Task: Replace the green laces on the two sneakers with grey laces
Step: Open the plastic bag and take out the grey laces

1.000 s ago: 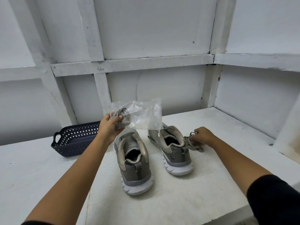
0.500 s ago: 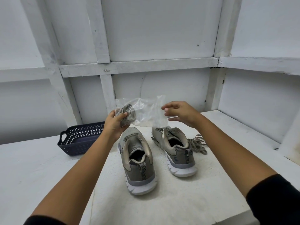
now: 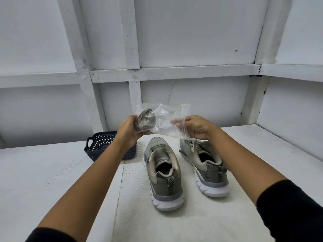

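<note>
Head view: clear plastic bag (image 3: 164, 119), crinkled, contains coiled grey laces (image 3: 146, 118). Left hand (image 3: 128, 131) grips the bag's coil end, laces at its 1 o'clock. Right hand (image 3: 196, 127) pinches the opposite edge, laces at its 9 o'clock. Bag held above sneakers (image 3: 163, 172).

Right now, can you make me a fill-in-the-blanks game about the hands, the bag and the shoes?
The left hand and right hand hold a clear bag of coiled ____.
____ sneakers stand on the table.
The dark basket sits on the sneakers' ____ side.
Missing words: laces, two, left.
</note>
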The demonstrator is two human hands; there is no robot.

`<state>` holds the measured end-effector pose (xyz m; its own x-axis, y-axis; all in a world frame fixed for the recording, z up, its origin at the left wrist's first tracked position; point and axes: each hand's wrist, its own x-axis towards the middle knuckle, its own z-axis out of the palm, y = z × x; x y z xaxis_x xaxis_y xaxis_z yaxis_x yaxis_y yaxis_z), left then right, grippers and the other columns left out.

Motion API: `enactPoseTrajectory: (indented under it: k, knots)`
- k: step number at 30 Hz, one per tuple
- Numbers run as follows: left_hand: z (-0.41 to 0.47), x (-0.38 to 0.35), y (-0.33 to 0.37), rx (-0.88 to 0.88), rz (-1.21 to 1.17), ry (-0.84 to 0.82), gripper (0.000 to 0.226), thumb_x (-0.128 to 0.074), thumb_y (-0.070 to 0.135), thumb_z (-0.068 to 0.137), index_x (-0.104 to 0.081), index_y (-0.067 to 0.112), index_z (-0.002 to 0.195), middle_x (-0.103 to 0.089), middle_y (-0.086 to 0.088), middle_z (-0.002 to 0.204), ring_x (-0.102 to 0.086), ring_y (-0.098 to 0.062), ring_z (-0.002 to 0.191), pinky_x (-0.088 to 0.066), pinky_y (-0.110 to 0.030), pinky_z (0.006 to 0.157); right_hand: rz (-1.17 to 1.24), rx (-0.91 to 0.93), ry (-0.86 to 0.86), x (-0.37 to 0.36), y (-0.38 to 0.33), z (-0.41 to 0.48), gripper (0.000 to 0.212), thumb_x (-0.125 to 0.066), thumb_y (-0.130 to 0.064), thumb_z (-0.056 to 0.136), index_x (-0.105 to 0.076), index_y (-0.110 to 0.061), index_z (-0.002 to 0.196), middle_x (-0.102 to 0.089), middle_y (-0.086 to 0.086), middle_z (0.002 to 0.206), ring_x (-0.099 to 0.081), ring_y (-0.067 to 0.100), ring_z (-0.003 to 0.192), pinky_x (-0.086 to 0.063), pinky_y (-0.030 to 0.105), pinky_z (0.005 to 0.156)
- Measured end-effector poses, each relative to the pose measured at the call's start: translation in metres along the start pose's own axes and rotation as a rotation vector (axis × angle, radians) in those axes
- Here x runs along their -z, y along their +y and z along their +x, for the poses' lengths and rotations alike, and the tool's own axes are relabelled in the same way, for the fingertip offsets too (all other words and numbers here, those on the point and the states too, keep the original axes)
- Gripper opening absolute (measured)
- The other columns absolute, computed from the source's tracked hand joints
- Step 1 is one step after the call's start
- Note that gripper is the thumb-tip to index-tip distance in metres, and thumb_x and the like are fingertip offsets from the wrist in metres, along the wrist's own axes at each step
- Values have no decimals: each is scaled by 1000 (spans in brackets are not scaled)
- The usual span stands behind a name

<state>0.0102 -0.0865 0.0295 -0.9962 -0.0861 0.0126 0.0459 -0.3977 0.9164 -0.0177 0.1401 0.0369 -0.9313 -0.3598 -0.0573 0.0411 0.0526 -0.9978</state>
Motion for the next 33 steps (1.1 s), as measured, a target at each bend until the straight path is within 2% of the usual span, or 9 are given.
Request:
enactPoseTrajectory:
  k: [2,6,9,13,17,19,23,27,33]
  knots:
    - [0,6,3,-6,43,-4,24,-42,14,100,-57,0,87,-64,-14,80,-68,-17,54,-59,-30,54,-21,-14,-1,-5,-3,6,28,-45,9,91,-63,1,111,-63,0,68,-49,4,43,-41,15,41]
    - [-4,12,8,-18,49,-33,22,-44,11,98,-61,1,87,-70,-6,63,-67,-15,51,-58,-26,52,-103,-28,-12,-17,-8,14,46,-30,17,91,-60,-2,120,-60,5,98,-39,3,36,-28,15,33]
    - [-7,11,8,-29,47,-47,19,-45,7,97,-61,3,89,-70,-3,61,-65,-13,49,-56,-24,48,-158,-34,-20,-28,-6,20,36,-43,7,93,-59,-8,122,-61,5,90,-38,6,39,-24,15,34]
    - [-8,9,7,-49,44,-71,17,-46,7,96,-60,3,87,-67,0,58,-63,-9,48,-55,-22,49,-275,-1,43,-36,1,31,15,-67,-19,85,-73,-15,99,-57,9,83,-39,16,59,-29,17,45]
    - [-8,9,5,-49,39,-124,20,-44,10,98,-60,3,88,-69,-3,64,-66,-11,54,-57,-25,54,-255,6,34,-44,-1,28,23,-65,-21,87,-67,-6,104,-61,3,82,-53,17,72,-44,25,59]
    - [-9,9,3,-25,28,-166,24,-41,11,99,-61,2,90,-71,-6,68,-68,-14,58,-59,-28,58,-233,7,6,-47,-1,27,14,-62,-20,89,-66,-9,98,-62,4,85,-54,18,77,-47,29,64]
    - [-8,5,-3,-10,91,-192,22,-43,10,99,-61,-1,97,-72,-9,71,-70,-17,61,-60,-30,64,-230,49,-13,-55,0,29,24,-68,-18,84,-67,-2,102,-63,9,88,-58,23,78,-48,32,69]
    - [-3,2,-8,-102,193,-20,20,-47,10,98,-61,-1,106,-67,-11,77,-67,-13,55,-59,-26,57,-131,103,67,-63,3,30,5,-69,-11,83,-69,-7,85,-65,1,67,-60,14,60,-47,21,55]
    - [0,16,-4,-125,82,23,17,-45,11,98,-60,7,91,-63,-8,86,-68,-13,61,-57,-28,57,48,140,155,-61,3,34,14,-59,-1,89,-68,-8,80,-68,1,60,-63,16,51,-49,25,47]
